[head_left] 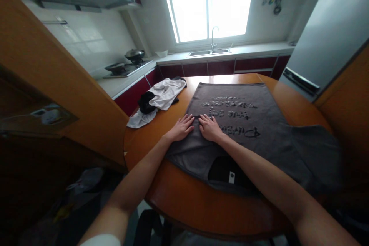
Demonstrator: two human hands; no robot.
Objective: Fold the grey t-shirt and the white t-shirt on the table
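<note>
A dark grey T-shirt (230, 94) with raised dark lettering lies spread on a round wooden table (173, 188). Its neckline, with a small white label (231, 177) inside, faces me, and one sleeve (313, 150) reaches out to the right. My left hand (182, 127) rests flat at the shirt's left edge, fingers stretched out, partly on the cloth. Just beside it, my right hand (210, 127) presses flat on the fabric left of the lettering, fingers apart. The left sleeve looks folded in beneath or near my hands; its exact lie is hard to make out.
A heap of white and black clothes (165, 94) lies at the table's left. Beyond stand a stove with pans (135, 54), a counter with a sink (210, 52) under a window, and a fridge (323, 27) at right. A wooden panel (66, 69) edges the left side.
</note>
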